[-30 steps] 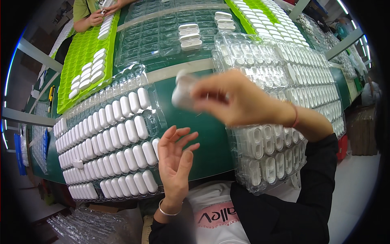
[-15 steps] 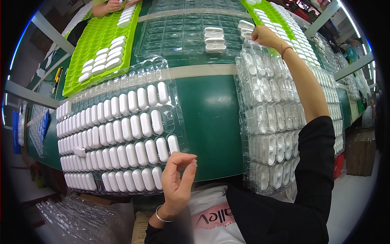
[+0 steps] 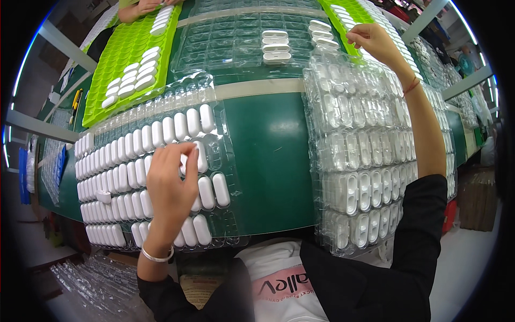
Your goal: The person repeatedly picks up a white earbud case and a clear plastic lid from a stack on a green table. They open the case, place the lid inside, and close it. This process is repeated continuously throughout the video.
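Observation:
My left hand (image 3: 174, 180) is over a clear plastic tray (image 3: 228, 161) filled with rows of white, pill-shaped cases (image 3: 167, 129). Its thumb and fingertips come together at the upper end of one case in the second row; whether they grip it is hidden. Held up at the far right, my right hand (image 3: 375, 44) has loosely curled fingers, thumb and index slightly apart, with nothing visible between them. It hovers beside a green moulded tray (image 3: 335, 22). To its left, a few white cases (image 3: 323, 42) stand in a far clear tray (image 3: 225, 45), with another small group (image 3: 276, 47).
Stacked clear trays (image 3: 311, 129) with white cases rise at the right. Another green tray (image 3: 102, 80), partly filled with white pieces, lies at the far left, where another person's hand (image 3: 145, 7) works. A loose white piece (image 3: 103, 197) rests on the near tray.
My left hand has moved left and away from me, over the tray's cases. My right hand has drawn away to the right from the far group of cases. The head view has shifted slightly.

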Tool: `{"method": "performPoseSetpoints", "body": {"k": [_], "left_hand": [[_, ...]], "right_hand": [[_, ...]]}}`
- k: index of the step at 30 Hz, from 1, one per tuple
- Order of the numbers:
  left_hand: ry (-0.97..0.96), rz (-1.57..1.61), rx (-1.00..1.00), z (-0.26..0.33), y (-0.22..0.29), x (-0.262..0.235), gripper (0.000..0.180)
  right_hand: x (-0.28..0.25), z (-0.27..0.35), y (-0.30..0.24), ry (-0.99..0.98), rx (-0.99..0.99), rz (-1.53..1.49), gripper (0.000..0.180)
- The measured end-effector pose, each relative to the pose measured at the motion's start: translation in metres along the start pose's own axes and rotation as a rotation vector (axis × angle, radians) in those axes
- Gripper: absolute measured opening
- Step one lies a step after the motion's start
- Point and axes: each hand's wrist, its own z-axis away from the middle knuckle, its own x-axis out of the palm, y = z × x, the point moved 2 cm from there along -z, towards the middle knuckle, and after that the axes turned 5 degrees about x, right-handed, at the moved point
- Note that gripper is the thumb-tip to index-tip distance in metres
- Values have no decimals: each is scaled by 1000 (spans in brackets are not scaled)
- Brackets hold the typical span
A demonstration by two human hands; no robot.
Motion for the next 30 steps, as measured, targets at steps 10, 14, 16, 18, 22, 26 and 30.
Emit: {"method": "performPoseSetpoints", "body": {"k": [10,14,16,18,22,26,30], "left_hand": [[-333,-259,-35,-60,-47,68,44],[-337,-336,-54,-70,-40,78,49],[-312,-350,-70,-64,-37,76,49],[-291,-425,-94,-58,-34,68,51],[-305,-421,-61,-66,-37,72,60],[-226,-329,-120,-64,-32,67,64],[-91,-268,-70,-47,-30,70,57]], "right_hand": [[-67,106,54,83,475,-68,24],[-53,139,40,118,355,87,28],[-46,149,18,83,427,252,32],[-34,156,-1,87,440,449,36],[-28,167,11,54,453,476,29],[-41,169,4,109,461,302,26],[-33,163,-23,186,224,95,24]]}}
